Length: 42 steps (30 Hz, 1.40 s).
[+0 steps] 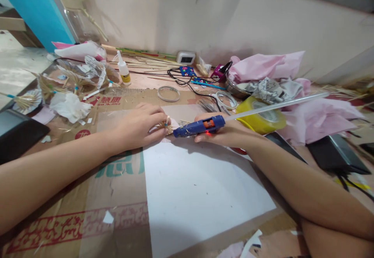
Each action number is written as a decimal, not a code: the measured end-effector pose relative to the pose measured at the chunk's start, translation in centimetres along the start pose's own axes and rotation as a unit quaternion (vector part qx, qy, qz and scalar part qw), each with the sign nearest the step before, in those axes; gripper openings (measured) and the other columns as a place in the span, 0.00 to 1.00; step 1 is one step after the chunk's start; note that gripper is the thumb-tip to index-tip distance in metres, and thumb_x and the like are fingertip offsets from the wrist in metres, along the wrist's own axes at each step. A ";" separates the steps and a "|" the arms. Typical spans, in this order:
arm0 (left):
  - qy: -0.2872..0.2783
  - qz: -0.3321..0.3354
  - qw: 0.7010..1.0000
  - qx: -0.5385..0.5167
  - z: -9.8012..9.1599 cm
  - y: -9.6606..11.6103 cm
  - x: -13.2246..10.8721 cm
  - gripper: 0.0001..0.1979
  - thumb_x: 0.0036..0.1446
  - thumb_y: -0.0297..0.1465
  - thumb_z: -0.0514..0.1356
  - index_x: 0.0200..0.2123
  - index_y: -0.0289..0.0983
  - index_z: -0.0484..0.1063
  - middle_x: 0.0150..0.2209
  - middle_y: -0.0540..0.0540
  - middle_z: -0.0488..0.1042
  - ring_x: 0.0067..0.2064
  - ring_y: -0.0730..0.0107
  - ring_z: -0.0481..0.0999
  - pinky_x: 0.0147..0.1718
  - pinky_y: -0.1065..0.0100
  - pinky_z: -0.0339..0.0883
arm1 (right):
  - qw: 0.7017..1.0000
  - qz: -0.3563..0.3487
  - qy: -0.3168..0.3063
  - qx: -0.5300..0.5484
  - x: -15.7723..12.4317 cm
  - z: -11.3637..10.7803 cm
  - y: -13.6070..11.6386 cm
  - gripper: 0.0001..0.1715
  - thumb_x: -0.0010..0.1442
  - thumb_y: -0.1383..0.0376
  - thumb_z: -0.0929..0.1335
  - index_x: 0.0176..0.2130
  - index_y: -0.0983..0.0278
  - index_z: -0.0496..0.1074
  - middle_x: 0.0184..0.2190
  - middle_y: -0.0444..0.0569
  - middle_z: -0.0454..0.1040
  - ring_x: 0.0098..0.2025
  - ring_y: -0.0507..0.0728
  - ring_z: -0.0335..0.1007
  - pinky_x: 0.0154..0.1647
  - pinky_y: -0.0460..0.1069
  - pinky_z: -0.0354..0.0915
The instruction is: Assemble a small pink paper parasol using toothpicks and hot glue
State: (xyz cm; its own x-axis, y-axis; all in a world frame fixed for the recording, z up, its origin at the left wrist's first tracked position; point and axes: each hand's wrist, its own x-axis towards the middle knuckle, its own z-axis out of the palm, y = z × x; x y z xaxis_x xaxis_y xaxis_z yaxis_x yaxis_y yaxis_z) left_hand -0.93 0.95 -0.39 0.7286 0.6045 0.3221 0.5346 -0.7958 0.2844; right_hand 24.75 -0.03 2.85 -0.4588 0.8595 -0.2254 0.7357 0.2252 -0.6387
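Note:
My right hand (220, 131) is closed round a blue hot glue gun (198, 127); a long clear glue stick (277, 105) runs out of its back and a red light glows beneath it. The gun's nozzle points left at a small fan of straw-coloured strips (168, 129). My left hand (143, 125) grips that fan, its fingers curled over much of it. Both hands are above the far edge of a white sheet of paper (204, 195), which lies on printed cardboard (117, 211).
Several similar straw fans (74, 80) and crumpled tissue (71, 108) lie at left. Behind stand a glue bottle (124, 71) and a glass jar (77, 20). Yellow tape (260, 115), pink paper (315, 119) and a black box (339, 154) lie at right. Dark cables (184, 78) cross the back.

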 end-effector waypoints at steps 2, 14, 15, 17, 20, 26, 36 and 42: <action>0.002 -0.001 1.000 -0.001 0.0 0.0 0.0 0.11 0.63 0.36 0.53 0.37 0.37 0.72 0.41 0.44 0.74 0.43 0.63 0.72 0.44 0.62 0.59 | 1.000 0.011 -0.016 -0.001 0.0 0.0 -0.1 0.20 0.48 0.49 0.71 0.29 0.63 0.72 0.23 0.43 0.69 0.23 0.51 0.61 0.21 0.46 0.53; 0.001 0.004 1.000 -0.007 0.0 -0.1 0.0 0.12 0.63 0.36 0.52 0.37 0.36 0.72 0.41 0.45 0.74 0.43 0.63 0.72 0.44 0.63 0.59 | 0.999 0.027 -0.017 -0.017 0.2 -0.5 0.7 0.18 0.51 0.47 0.69 0.30 0.58 0.76 0.27 0.43 0.77 0.30 0.57 0.72 0.29 0.47 0.66; 0.002 0.004 1.000 -0.006 0.0 -0.1 0.0 0.12 0.63 0.36 0.52 0.38 0.36 0.73 0.41 0.45 0.74 0.43 0.63 0.72 0.44 0.62 0.59 | 0.999 0.029 -0.017 -0.016 0.1 -0.5 0.7 0.17 0.51 0.47 0.69 0.30 0.57 0.76 0.27 0.42 0.77 0.30 0.56 0.72 0.29 0.47 0.66; 0.000 -0.001 1.000 -0.004 -0.1 0.0 0.1 0.12 0.63 0.36 0.52 0.38 0.36 0.73 0.41 0.45 0.74 0.43 0.63 0.72 0.44 0.62 0.59 | 1.000 0.022 -0.021 -0.007 0.0 -0.7 0.8 0.18 0.51 0.47 0.69 0.30 0.58 0.77 0.27 0.43 0.77 0.30 0.56 0.73 0.29 0.48 0.67; -0.006 -0.005 1.000 -0.003 -0.1 0.1 0.1 0.12 0.63 0.36 0.52 0.39 0.36 0.72 0.41 0.44 0.74 0.43 0.62 0.72 0.44 0.62 0.59 | 1.000 0.006 -0.011 0.023 -0.2 -1.2 1.0 0.21 0.47 0.46 0.71 0.31 0.60 0.77 0.27 0.45 0.77 0.32 0.57 0.73 0.32 0.49 0.68; -0.012 -0.014 1.000 -0.008 -0.2 0.1 0.1 0.12 0.62 0.35 0.52 0.39 0.36 0.72 0.41 0.44 0.74 0.43 0.62 0.72 0.44 0.62 0.59 | 0.964 -0.085 0.162 0.193 0.0 -2.5 2.2 0.43 0.46 0.28 0.60 0.30 0.63 0.73 0.26 0.50 0.74 0.25 0.55 0.67 0.25 0.50 0.62; -0.021 -0.028 0.999 0.000 -0.3 0.1 0.0 0.14 0.62 0.37 0.51 0.40 0.35 0.72 0.41 0.42 0.73 0.43 0.59 0.71 0.43 0.60 0.60 | 0.912 -0.110 0.237 0.317 3.9 -5.5 1.2 0.34 0.43 0.33 0.68 0.28 0.59 0.69 0.18 0.44 0.64 0.18 0.51 0.54 0.20 0.50 0.55; -0.019 -0.019 0.999 -0.020 -0.3 0.1 0.0 0.14 0.63 0.37 0.51 0.39 0.36 0.73 0.41 0.43 0.73 0.43 0.61 0.71 0.44 0.61 0.60 | 0.902 -0.165 0.147 0.370 1.4 -2.6 1.0 0.26 0.43 0.42 0.74 0.28 0.60 0.72 0.21 0.43 0.68 0.19 0.49 0.55 0.20 0.47 0.53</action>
State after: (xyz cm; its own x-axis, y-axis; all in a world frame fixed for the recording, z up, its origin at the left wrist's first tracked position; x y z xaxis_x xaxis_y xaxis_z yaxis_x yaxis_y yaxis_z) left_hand -1.04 0.90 -0.12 0.7240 0.6322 0.2758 0.5454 -0.7695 0.3321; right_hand 26.20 2.63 3.82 -0.3591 0.9110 0.2027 -0.0016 0.2166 -0.9763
